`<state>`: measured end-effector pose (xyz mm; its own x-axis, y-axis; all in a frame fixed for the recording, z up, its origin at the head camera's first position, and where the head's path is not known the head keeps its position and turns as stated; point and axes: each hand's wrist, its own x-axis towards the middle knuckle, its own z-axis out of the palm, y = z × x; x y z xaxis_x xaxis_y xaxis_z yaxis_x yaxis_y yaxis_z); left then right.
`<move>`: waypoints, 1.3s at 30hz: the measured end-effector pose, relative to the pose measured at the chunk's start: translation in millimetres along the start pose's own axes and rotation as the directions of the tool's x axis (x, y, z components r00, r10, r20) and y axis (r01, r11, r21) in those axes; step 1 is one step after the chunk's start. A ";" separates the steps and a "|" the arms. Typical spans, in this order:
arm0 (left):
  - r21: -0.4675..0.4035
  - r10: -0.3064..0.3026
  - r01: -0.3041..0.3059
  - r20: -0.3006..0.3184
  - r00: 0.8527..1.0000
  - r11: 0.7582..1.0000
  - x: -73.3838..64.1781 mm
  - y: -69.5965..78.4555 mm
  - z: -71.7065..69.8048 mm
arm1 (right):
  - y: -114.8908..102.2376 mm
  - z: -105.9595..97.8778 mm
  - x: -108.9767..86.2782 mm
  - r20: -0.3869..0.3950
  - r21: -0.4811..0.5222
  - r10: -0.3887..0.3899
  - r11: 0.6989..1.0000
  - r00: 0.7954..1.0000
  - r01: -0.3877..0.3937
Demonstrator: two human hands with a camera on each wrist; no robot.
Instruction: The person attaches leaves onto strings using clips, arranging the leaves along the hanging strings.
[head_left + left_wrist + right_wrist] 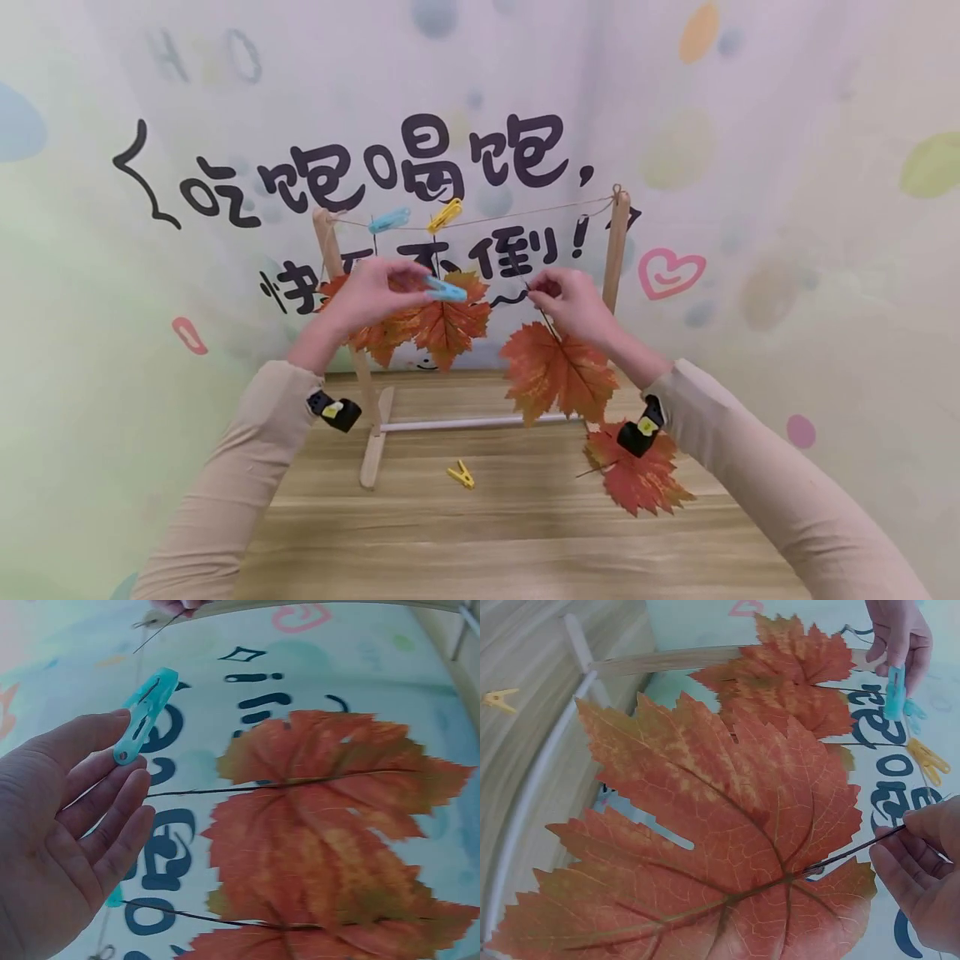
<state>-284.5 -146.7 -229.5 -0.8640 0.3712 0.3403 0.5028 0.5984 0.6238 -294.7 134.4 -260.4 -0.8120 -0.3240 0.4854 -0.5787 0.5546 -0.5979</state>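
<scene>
My left hand point(386, 292) pinches a light blue clothespin point(147, 714) between thumb and fingertips, in front of two hanging leaves. With thumb and fingertips, my right hand point(572, 304) grips the thin dark stem point(855, 851) of an orange-red maple leaf point(558, 375), which hangs below that hand. Behind, a thin string point(517, 214) runs between two wooden posts. One maple leaf point(452, 321) hangs from it by a yellow clothespin point(446, 216), another leaf point(378, 337) by a blue clothespin point(390, 220); my left hand partly covers the latter leaf.
On the wooden table point(510, 550) lie a yellow clothespin point(461, 474) and another maple leaf point(641, 471), at the right under my wrist. The frame's left post point(363, 379), right post point(617, 250) and white crossbar point(450, 424) stand before a printed backdrop point(750, 167).
</scene>
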 end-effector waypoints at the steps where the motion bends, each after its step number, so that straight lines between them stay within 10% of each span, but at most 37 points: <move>1: -0.005 0.008 -0.008 -0.029 1.000 1.000 3.7 3.1 -3.5 | -2.4 -1.6 3.1 -0.008 0.013 0.003 1.000 1.000 -0.003; 15: 0.088 0.058 -0.039 -0.226 0.973 0.995 47.0 41.4 -29.6 | 1.7 -4.7 35.3 -0.197 0.103 0.081 0.993 0.977 -0.061; 39: 0.065 0.015 -0.003 -0.187 0.982 0.998 91.1 54.1 -23.4 | -7.4 18.2 65.2 -0.195 0.116 0.156 0.984 0.968 -0.135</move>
<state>-336.7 -97.2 -148.3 -0.8461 0.2411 0.4754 0.5063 0.6422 0.5754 -344.7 95.3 -235.9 -0.8618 -0.0781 0.5013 -0.4687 0.5006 -0.7278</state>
